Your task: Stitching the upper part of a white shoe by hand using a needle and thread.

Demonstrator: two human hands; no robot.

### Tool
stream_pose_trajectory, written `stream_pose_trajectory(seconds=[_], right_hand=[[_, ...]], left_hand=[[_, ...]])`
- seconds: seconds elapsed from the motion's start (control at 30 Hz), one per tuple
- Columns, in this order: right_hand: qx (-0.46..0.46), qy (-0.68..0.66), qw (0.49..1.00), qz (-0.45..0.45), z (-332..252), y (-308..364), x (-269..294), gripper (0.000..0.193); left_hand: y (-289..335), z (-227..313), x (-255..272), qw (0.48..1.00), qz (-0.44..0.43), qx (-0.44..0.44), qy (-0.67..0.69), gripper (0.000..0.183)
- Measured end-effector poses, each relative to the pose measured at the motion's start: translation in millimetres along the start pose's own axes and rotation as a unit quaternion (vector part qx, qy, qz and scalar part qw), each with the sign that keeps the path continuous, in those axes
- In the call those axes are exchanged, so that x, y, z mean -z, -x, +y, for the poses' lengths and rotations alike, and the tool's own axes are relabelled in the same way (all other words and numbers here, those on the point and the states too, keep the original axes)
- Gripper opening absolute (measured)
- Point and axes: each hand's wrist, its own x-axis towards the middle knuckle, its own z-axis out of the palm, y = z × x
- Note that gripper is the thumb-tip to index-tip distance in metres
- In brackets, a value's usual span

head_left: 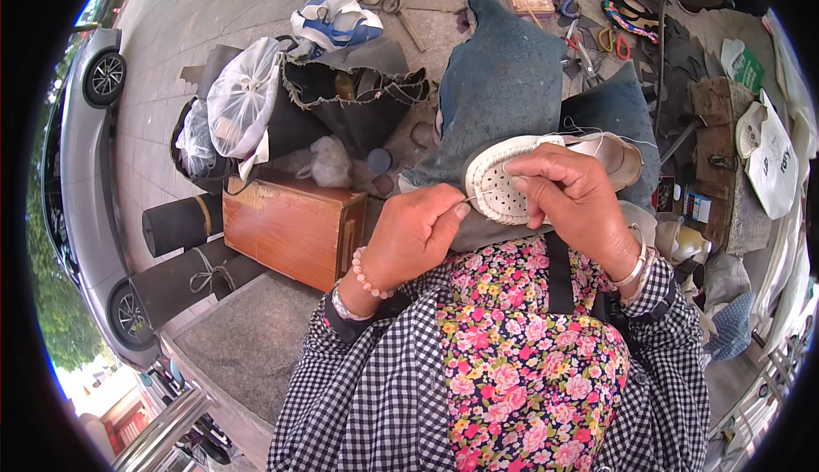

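Note:
A cream shoe point(488, 201) with a perforated toe and a stitched rim lies across my lap, its toe to the left and its open heel to the right. My left hand point(415, 231) is closed in a pinch at the toe's left edge, on a thin white thread point(485, 192). A small dark tip shows by those fingertips, too small to name. Over the shoe's upper, my right hand point(573, 201) is bent with thumb and forefinger together, pinching the thread. Loose loops of thread trail above the shoe. A worn blue cloth point(503, 71) covers my legs beneath it.
To the left stand a wooden box point(286, 229), dark rolled sheets point(179, 224) and a black bag point(358, 101) beside clear plastic bags point(245, 101). Scissors point(583, 52) and other tools lie at the far right. A wooden crate point(725, 165) stands on the right; a silver car point(90, 190) is parked at far left.

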Motion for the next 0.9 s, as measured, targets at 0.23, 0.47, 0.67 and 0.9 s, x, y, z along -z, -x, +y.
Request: stream_pose_trajectory(seconds=[0.23,0.47,0.67,0.9], right_hand=[[-0.072,0.053,0.995,-0.036,-14.3,-0.2,-7.0,0.016],[-0.113,0.069,0.988,-0.081,-12.0,-4.5,-7.3,0.012],[-0.171,-0.083,0.981,-0.047,-7.0,-7.0,2.9,0.017],[-0.206,-0.26,0.942,-0.06,-3.1,-11.0,9.9,0.021]], left_hand=[[2.5,3.5,0.9,0.999,0.015,0.036,-0.03,0.009],[-0.7,1.3,-2.4,0.997,0.043,-0.035,-0.047,0.009],[2.1,-0.2,-2.3,0.997,0.001,0.055,0.061,0.01],[1.7,-15.4,-1.4,0.997,0.056,0.047,0.002,0.021]])
